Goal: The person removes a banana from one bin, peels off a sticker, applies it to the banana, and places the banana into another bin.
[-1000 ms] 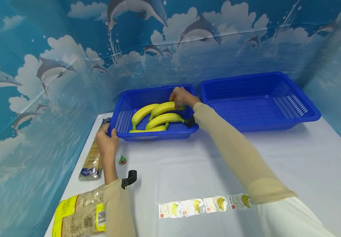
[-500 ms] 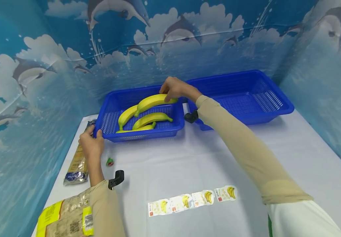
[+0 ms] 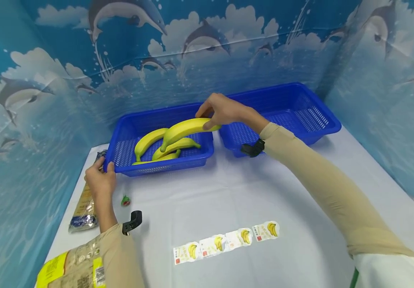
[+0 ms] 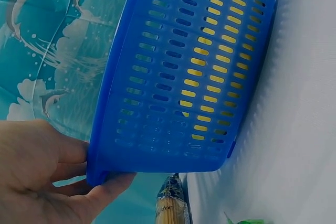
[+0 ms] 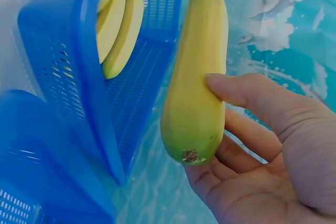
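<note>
My right hand [image 3: 225, 110] grips a yellow banana [image 3: 185, 130] near one end, thumb on one side and fingers round the other. It hangs over the left blue basket [image 3: 172, 163], its held end reaching past the basket's right rim. The blossom end faces the camera in the right wrist view, where the banana [image 5: 197, 77] stands above the rim. Several other bananas [image 3: 151, 142] lie in that basket. At its front left corner my left hand [image 3: 100, 180] pinches the rim, thumb outside, as the left wrist view also shows on the basket wall [image 4: 173, 77].
A second blue basket [image 3: 282, 120] stands to the right. Four-sided banana stickers [image 3: 217, 243] line the table's front. Left are a long noodle-like packet [image 3: 84, 208], a brown and yellow bag [image 3: 73, 268] and a small red-green object [image 3: 125, 201]. Dolphin-print curtain [image 3: 138, 80] surrounds the table.
My right hand has lifted the banana from among the others and carried it up and right. My left hand stays on the basket's corner. The head view has turned right.
</note>
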Available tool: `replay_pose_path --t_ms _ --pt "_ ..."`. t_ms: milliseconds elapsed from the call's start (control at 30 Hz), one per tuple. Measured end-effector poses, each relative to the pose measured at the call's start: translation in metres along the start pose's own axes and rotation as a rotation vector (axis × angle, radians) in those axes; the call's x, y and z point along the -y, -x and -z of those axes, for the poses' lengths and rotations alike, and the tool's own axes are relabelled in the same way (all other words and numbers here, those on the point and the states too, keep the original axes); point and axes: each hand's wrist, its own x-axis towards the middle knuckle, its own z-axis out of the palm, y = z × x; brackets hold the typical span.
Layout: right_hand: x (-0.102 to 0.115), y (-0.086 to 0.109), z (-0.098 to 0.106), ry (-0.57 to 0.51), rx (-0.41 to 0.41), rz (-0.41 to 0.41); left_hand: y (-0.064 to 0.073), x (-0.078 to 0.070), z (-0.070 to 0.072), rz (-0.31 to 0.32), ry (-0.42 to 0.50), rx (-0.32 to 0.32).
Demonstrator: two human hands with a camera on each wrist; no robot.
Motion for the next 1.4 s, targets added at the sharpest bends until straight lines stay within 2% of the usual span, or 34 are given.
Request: replay_pose_path --t_ms 200,367,533,700,867,1100,1400 --pt "-0.006 0.032 -0.014 -0.025 -0.038 0.04 0.002 0.004 0.001 -0.013 -0.002 -0.023" --pt "-0.019 0.066 -0.026 -0.087 -0.069 0.069 0.005 0.005 0.002 -0.011 -0.007 -0.02" --pt "-0.032 0.098 -0.037 -0.152 -0.089 0.115 0.007 0.004 0.003 -0.039 -0.005 -0.042" --pt "-0.04 0.126 -0.052 -0.176 -0.091 0.103 0.009 0.005 0.003 -0.037 0.007 -0.063" --pt "-0.047 0.151 -0.07 -0.191 -0.096 0.07 0.011 0.005 0.004 -0.039 -0.019 -0.073" --pt "-0.062 0.17 -0.096 -0.234 -0.111 0.031 0.013 0.005 0.004 -0.032 -0.058 -0.071" --pt "-0.079 0.174 -0.121 -0.238 -0.131 0.055 0.017 -0.003 -0.005 -0.089 -0.072 -0.039"
